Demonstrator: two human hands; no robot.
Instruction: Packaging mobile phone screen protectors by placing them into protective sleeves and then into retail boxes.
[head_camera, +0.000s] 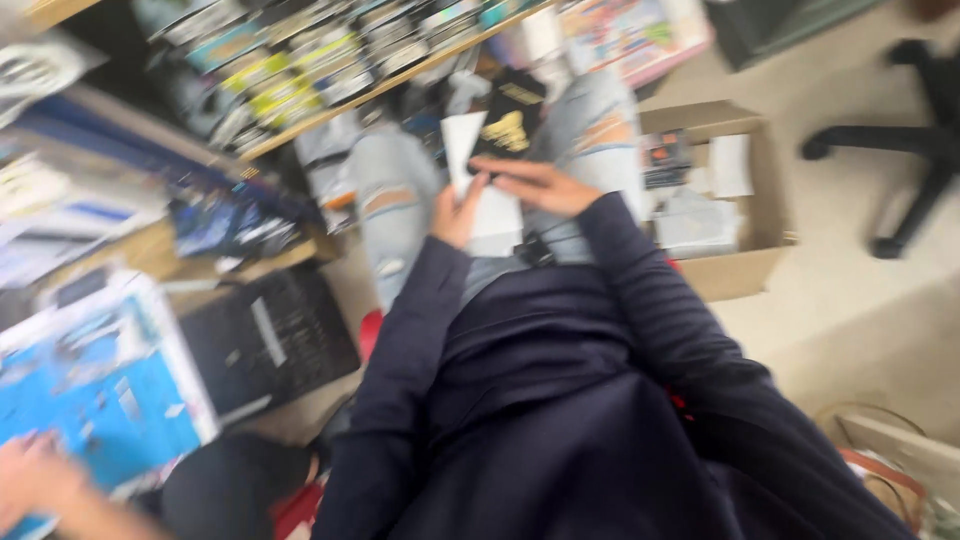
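The black box (508, 125) with gold print is in my right hand (540, 185). My left hand (458, 213) grips white paper (490, 205). It looks shut; nothing opened yet.

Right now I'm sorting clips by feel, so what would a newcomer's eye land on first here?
First, the two hands at centre: the left hand and right hand together hold a small black booklet with a gold emblem over white papers. Next, an open cardboard box to the right, and the bright blue magazine at lower left, touched by another person's hand.
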